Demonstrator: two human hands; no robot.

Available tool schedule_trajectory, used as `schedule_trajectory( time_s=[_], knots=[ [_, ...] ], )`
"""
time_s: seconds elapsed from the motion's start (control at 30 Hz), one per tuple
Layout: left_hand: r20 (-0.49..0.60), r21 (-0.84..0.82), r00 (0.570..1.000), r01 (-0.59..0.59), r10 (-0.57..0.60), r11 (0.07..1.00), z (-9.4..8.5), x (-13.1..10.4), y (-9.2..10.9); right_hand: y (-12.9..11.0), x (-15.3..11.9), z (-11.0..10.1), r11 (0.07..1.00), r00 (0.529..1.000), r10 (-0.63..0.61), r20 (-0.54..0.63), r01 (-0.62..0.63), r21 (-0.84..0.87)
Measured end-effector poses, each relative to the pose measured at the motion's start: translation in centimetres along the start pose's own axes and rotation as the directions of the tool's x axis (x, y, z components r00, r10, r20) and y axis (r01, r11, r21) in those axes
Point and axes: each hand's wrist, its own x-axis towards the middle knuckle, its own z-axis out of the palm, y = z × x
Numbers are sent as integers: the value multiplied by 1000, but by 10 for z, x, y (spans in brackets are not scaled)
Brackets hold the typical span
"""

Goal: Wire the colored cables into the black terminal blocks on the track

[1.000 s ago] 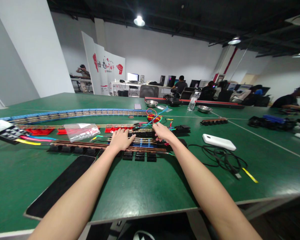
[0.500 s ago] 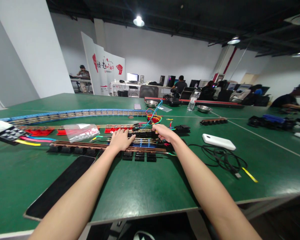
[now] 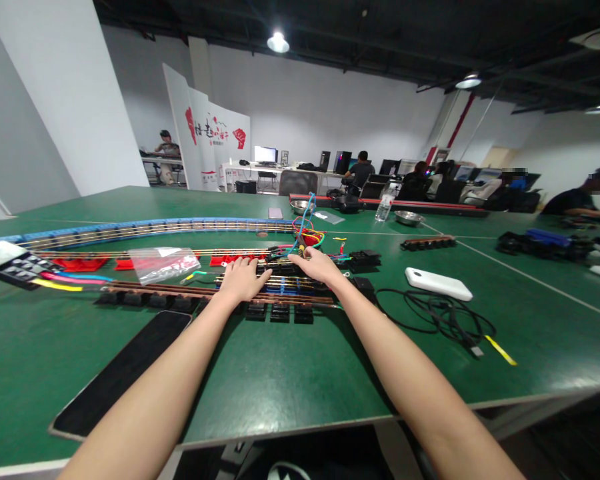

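My left hand (image 3: 241,280) lies flat with spread fingers on the rail assembly, a row of copper and brass strips on black and blue plastic holders (image 3: 283,287). Just to its right, my right hand (image 3: 317,265) pinches a slim yellow-and-black handle (image 3: 301,249), which looks like a screwdriver; its tip is hidden. Red, yellow, green and blue wires (image 3: 313,235) loop up behind the right hand. A black connector block (image 3: 365,259) sits right of them. Left of my hands is a white-and-black end piece (image 3: 13,263) with coloured leads.
A long curved blue track (image 3: 130,230) runs behind, with a clear plastic bag (image 3: 164,265) before it. A black phone-like slab (image 3: 125,370) lies front left. Rightward are a white power bank (image 3: 439,284), coiled black cable (image 3: 435,313), a short rail piece (image 3: 427,243), a bottle (image 3: 385,203) and metal bowls (image 3: 409,218).
My right hand has shifted slightly left and turned, its thumb now stretched leftward along the handle. The blue wire loop has swung left and stands more upright. My left hand stays in place.
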Motion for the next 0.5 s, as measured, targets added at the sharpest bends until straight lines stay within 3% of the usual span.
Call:
schedule_trajectory(
  time_s=[0.5],
  knots=[
    [19, 31, 1000, 3, -3, 1000, -1, -1, 1, -3, -7, -5, 999, 999, 8, -41, -6, 42]
  ],
)
